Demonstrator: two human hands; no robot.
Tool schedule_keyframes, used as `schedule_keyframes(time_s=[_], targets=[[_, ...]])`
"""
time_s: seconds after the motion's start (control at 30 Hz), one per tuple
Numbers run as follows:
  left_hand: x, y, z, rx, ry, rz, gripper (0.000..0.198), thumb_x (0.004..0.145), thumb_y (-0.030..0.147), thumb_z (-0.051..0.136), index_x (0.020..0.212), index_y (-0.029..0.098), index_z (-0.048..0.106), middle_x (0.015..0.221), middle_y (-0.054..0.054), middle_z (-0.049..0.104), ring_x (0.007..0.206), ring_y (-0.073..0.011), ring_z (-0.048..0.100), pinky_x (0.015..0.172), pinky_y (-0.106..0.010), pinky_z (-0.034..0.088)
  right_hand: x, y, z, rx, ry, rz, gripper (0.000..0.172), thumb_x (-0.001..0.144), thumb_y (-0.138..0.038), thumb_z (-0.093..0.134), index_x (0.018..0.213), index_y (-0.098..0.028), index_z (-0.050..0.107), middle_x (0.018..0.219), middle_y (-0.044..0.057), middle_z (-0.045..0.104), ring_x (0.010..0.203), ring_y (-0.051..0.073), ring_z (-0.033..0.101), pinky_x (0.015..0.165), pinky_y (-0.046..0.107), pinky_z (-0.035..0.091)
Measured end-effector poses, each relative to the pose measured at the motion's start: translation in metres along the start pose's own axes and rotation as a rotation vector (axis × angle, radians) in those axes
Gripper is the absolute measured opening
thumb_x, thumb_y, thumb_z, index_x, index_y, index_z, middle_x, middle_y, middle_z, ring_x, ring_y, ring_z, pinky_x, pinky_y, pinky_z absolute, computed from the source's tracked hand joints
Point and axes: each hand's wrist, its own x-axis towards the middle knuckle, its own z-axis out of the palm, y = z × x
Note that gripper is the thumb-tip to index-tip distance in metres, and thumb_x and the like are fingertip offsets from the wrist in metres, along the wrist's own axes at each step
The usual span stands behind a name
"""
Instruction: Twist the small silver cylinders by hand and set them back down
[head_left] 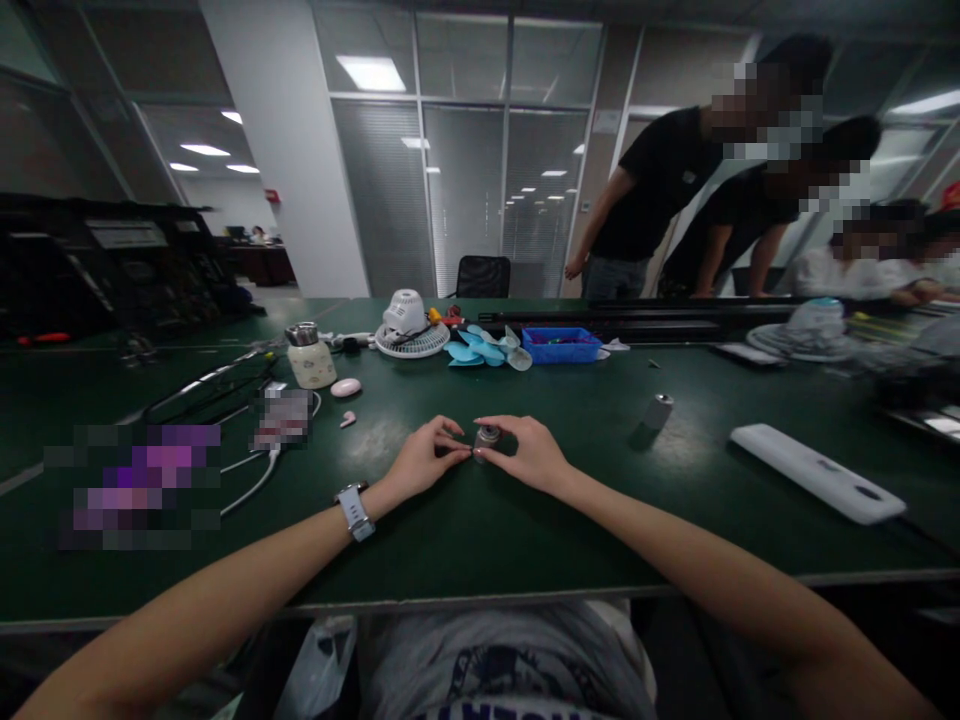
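My right hand (529, 452) grips a small metallic cylinder (489, 436) between thumb and fingers, just above or on the green table; whether it touches the top I cannot tell. Close beside it on the left, my left hand (427, 458) is curled with thumb and fingers brought together at the cylinder's side. A tiny dark spot shows at its fingertips, too small to name. A watch with a pale strap (355, 512) is on the left wrist. Further right on the table stands a small grey metal block (658, 411).
A white power strip (817, 472) lies at right. Along the back are a white fan part (411, 325), blue fan blades (480, 346) and a blue bin (561, 345). A cream bottle (310, 362), pink earbud case (346, 387) and cabled phone (283, 418) sit left. People stand behind, right.
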Motion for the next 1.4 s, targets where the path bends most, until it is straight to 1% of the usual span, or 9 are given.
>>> schedule_keyframes(time_s=[0.23,0.4,0.67,0.83,0.97,1.07,1.23,1.3,1.4], targets=[[0.001,0.0,0.003,-0.027,0.017,0.014,0.035,0.083,0.035,0.061,0.114,0.023,0.052,0.103,-0.006,0.075,0.103,-0.0224,0.068,0.092,-0.04,0.048,0.003,0.005,-0.004,-0.064,-0.021,-0.054,0.045,0.085,-0.038,0.065,0.127,-0.023,0.059,0.11,0.005,0.07,0.097,0.02,0.065,0.083,0.034,0.044],[0.002,-0.002,0.0,-0.029,0.103,-0.03,0.026,0.088,0.028,0.048,0.111,0.021,0.056,0.108,-0.007,0.072,0.102,-0.0208,0.067,0.089,-0.039,0.049,0.006,0.042,-0.028,-0.269,-0.002,-0.018,0.043,0.085,-0.045,0.064,0.122,-0.023,0.063,0.107,0.006,0.072,0.096,0.022,0.064,0.088,0.038,0.039],[0.002,-0.002,0.0,-0.082,0.08,-0.054,0.024,0.086,0.023,0.039,0.104,0.019,0.055,0.083,-0.003,0.072,0.086,-0.0193,0.068,0.082,-0.036,0.049,-0.011,0.147,-0.097,-0.84,0.079,0.487,0.039,0.085,-0.05,0.055,0.107,-0.021,0.07,0.093,0.011,0.072,0.096,0.027,0.06,0.096,0.045,0.023],[0.001,0.002,-0.001,-0.036,0.087,-0.067,0.025,0.083,0.019,0.038,0.101,0.02,0.056,0.066,0.002,0.064,0.064,-0.0162,0.06,0.064,-0.028,0.044,-0.024,0.176,-0.118,-0.932,0.09,0.705,0.039,0.084,-0.048,0.054,0.108,-0.021,0.069,0.089,0.01,0.07,0.094,0.027,0.058,0.095,0.045,0.02],[0.002,0.002,0.0,-0.061,0.137,-0.088,0.023,0.081,0.019,0.038,0.095,0.02,0.056,0.059,0.005,0.054,0.055,-0.0141,0.052,0.057,-0.026,0.039,-0.018,0.159,-0.114,-0.953,0.167,0.649,0.043,0.085,-0.044,0.054,0.117,-0.018,0.065,0.105,0.014,0.068,0.105,0.03,0.054,0.098,0.049,0.018],[0.003,0.004,0.0,-0.06,0.17,-0.125,0.022,0.078,0.018,0.038,0.092,0.02,0.056,0.059,0.005,0.05,0.054,-0.0141,0.049,0.054,-0.026,0.037,-0.005,0.117,-0.084,-0.794,0.221,0.375,0.04,0.09,-0.04,0.049,0.121,-0.017,0.063,0.117,0.014,0.066,0.116,0.03,0.051,0.104,0.051,0.018],[0.003,0.007,0.0,-0.042,0.195,-0.169,0.022,0.073,0.017,0.041,0.089,0.021,0.055,0.057,0.005,0.05,0.053,-0.0149,0.048,0.053,-0.026,0.035,0.005,0.029,-0.008,-0.309,-0.107,-0.151,0.036,0.094,-0.039,0.049,0.126,-0.026,0.061,0.128,0.004,0.064,0.124,0.023,0.051,0.108,0.047,0.027],[0.003,0.006,0.001,-0.046,0.198,-0.172,0.023,0.071,0.016,0.041,0.089,0.021,0.055,0.056,0.005,0.049,0.052,-0.0148,0.047,0.053,-0.026,0.034,0.005,0.01,0.011,-0.254,-0.198,-0.236,0.034,0.095,-0.034,0.049,0.126,-0.026,0.062,0.13,0.003,0.062,0.128,0.022,0.049,0.107,0.045,0.03],[0.003,0.004,0.002,-0.044,0.186,-0.172,0.024,0.071,0.015,0.041,0.09,0.021,0.055,0.055,0.005,0.049,0.05,-0.0145,0.046,0.052,-0.026,0.033,0.005,0.004,0.018,-0.222,-0.239,-0.27,0.031,0.095,-0.027,0.049,0.121,-0.026,0.066,0.123,0.002,0.066,0.125,0.022,0.051,0.103,0.043,0.035]])
